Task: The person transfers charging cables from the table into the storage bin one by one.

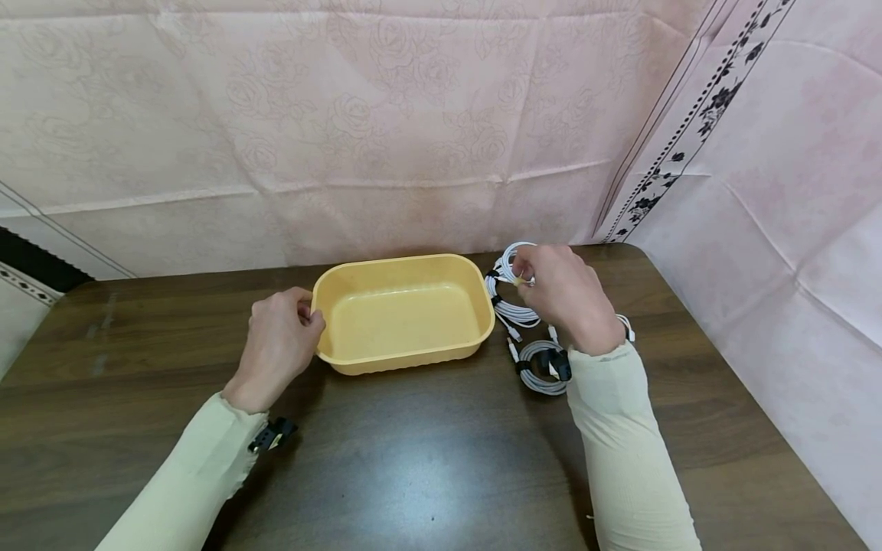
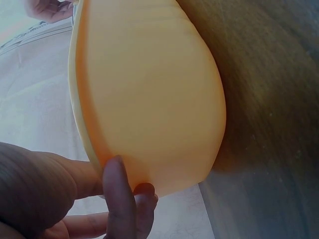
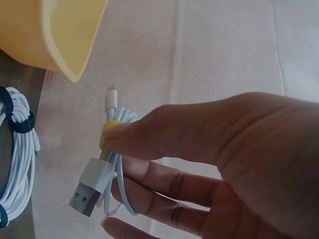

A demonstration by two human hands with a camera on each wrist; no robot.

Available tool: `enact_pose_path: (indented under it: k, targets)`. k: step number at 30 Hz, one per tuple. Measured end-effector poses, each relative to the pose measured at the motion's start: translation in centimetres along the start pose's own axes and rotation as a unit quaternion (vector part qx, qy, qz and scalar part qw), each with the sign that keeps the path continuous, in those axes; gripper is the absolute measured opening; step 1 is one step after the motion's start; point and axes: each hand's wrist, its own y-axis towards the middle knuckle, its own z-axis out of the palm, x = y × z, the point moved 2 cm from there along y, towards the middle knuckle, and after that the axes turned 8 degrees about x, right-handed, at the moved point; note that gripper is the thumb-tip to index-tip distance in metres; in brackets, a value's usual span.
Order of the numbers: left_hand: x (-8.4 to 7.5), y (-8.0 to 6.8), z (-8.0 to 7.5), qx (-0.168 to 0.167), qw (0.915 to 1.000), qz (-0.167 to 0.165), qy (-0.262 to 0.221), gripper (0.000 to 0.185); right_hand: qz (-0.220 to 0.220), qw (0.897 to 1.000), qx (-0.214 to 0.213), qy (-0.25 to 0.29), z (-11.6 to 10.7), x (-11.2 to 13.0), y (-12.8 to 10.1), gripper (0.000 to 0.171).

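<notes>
The right hand (image 1: 568,291) pinches a coiled white USB cable (image 3: 102,169), raised near the rectangular yellow tub (image 1: 403,317), whose rim the left hand (image 1: 281,344) grips. Likely a carrying step; the next move calls for a steady pinch.

Perhaps a home: rose-patterned cloth (image 1: 400,115).

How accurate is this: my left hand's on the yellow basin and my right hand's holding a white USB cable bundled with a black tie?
Not quite: the tie bundling the white USB cable is yellow, not black, as the right wrist view shows. The rest stands: left hand on the yellow basin, right hand holding the cable.
</notes>
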Motion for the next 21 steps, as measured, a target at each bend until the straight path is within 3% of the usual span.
enact_pose_path:
  k: [12,21]
  targets:
    - [0.01,-0.05,-0.02,0.004,1.0000,0.003,-0.005,0.029,-0.009,1.000,0.004,-0.007,0.41,0.39,0.25,0.016]
    - [-0.01,-0.08,0.00,0.004,1.0000,0.004,-0.005,0.029,-0.013,1.000,0.004,-0.008,0.65,0.74,0.34,0.021]
